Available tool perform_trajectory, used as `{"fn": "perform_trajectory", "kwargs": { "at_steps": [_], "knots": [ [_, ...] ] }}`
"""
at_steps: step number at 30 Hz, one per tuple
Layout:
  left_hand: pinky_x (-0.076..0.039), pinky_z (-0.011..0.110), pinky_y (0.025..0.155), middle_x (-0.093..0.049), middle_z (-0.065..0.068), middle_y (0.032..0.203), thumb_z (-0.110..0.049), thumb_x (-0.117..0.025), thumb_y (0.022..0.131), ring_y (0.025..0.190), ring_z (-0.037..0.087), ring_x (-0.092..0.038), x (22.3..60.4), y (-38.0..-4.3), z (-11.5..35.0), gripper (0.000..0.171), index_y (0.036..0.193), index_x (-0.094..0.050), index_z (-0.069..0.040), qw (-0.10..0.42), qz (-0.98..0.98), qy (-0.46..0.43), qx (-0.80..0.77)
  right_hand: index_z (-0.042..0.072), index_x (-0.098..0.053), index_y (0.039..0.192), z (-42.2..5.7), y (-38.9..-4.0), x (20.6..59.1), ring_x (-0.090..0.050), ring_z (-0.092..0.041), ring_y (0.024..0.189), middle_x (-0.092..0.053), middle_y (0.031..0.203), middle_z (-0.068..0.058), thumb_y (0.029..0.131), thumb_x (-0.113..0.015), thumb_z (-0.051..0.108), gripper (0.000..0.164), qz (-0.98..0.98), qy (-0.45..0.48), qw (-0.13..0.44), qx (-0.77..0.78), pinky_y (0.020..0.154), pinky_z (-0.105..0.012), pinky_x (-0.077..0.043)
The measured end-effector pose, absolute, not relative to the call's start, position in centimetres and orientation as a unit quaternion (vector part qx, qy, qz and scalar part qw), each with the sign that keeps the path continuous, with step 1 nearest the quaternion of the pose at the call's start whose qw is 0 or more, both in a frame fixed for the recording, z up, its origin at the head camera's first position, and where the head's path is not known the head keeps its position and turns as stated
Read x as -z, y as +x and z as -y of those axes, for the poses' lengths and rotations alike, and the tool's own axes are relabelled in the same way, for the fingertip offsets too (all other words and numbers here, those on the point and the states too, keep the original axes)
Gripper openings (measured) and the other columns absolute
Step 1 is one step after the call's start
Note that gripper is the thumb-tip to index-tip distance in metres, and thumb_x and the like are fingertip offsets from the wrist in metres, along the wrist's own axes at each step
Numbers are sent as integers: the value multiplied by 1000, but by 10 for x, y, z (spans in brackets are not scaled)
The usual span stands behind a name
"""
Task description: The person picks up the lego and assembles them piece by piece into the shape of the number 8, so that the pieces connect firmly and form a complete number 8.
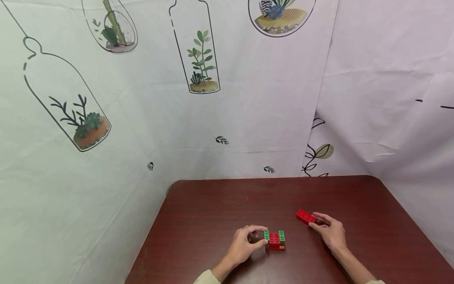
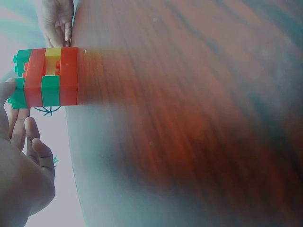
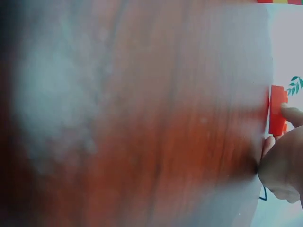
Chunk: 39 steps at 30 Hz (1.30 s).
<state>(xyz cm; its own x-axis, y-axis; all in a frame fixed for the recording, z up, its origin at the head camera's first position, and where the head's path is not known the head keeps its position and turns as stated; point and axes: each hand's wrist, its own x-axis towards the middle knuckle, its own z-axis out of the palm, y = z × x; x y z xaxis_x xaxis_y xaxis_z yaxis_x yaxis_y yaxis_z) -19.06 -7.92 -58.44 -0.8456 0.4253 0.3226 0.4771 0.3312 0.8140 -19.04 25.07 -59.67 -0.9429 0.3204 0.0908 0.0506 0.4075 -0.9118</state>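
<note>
A small stack of toy building bricks (image 1: 274, 239) stands on the table, red in its lower and middle layers with two green bricks on top. In the left wrist view, a green and a yellow brick (image 2: 53, 56) sit between its two red layers. My left hand (image 1: 242, 245) pinches the left green brick (image 1: 266, 235) of the stack between thumb and fingers. Farther back and to the right, my right hand (image 1: 333, 233) holds a loose red brick (image 1: 305, 216) by its near end. That red brick (image 3: 276, 111) appears at the right edge of the right wrist view, its studs facing the wall.
The dark reddish-brown wooden table (image 1: 220, 201) has rounded far corners. White cloth (image 1: 248, 118) printed with plants and bottles hangs behind it and along both sides.
</note>
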Motion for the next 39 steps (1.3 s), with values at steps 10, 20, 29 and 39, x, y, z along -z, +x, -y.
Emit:
{"fn": "perform_trajectory", "kwargs": {
  "at_steps": [10,20,29,39],
  "knots": [
    [-49,22,66,-66,-4,90,-27,-85,93,74,1,-54,585,-190,79,30,122,-79,-20,29,809,-281,516,-11,-66,133,-246,-189,597,-67,7,93,-70,126,-30,91,-83,2,47,775,-86,159,-606,77,-12,-53],
    [-49,21,66,-66,-3,90,-28,-86,93,74,1,-54,585,-190,79,32,122,-79,-17,25,811,-277,515,-16,-64,133,-236,-188,588,-71,7,91,-77,105,13,92,-83,3,49,711,-73,161,-681,78,-13,-54],
    [-50,21,68,-65,-3,90,-28,-86,93,74,1,-55,585,-190,80,32,122,-79,-19,23,809,-275,518,-14,-66,131,-221,-183,574,-73,1,92,-79,106,8,93,-82,2,45,701,-52,150,-695,76,-16,-56],
    [-50,22,68,-66,-4,91,-29,-86,93,75,2,-55,585,-189,80,31,122,-79,-19,14,808,-271,523,-13,-69,127,-200,-172,559,-74,-1,97,-78,115,-15,92,-81,-2,39,713,9,145,-686,78,-20,-58]
  ]
}}
